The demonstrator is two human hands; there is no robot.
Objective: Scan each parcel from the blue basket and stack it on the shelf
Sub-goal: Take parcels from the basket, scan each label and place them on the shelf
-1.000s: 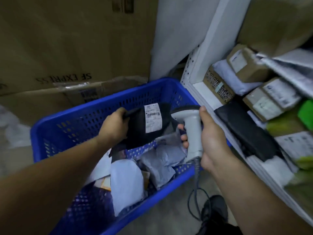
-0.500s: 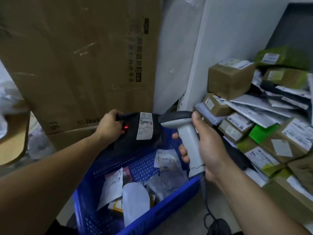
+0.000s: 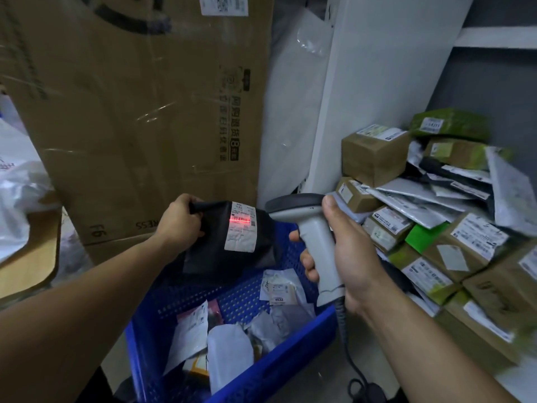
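My left hand grips the top corner of a black parcel and holds it up over the blue basket. Its white label faces me, with a red scan line across the barcode. My right hand holds a grey barcode scanner by the handle, its head pointing left at the label from close by. The basket below holds several white and grey parcels. The shelf at the right is piled with boxes and bags.
A large taped cardboard box stands behind the basket. A white shelf upright rises between it and the stacked parcels. The scanner's coiled cable hangs to the floor. White plastic bags lie at the left.
The black parcel has been lifted up out of the basket. The scanner's red light has gone from the bag onto the label's barcode. The view has tilted upward.
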